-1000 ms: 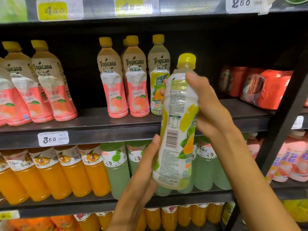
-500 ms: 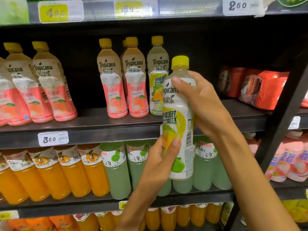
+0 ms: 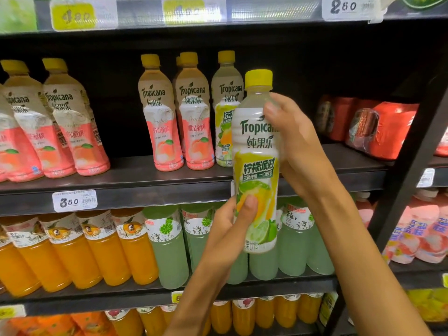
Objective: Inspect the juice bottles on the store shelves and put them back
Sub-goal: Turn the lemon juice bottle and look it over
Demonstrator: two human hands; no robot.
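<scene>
On the middle shelf stand two lemon-lime Tropicana bottles, counting the one held at 3 o'clock of the other. Peach Tropicana bottles number at least six: three at 9 o'clock, three toward 12, one mostly hidden. Below, four orange juice bottles show fully at 8 o'clock. Three price tags are readable.

Dark middle shelf, price tag on its front edge: peach bottles upright toward left end and centre, one lemon bottle beside them, red packs at right end; lower shelf: orange bottles, pale green bottles.
</scene>
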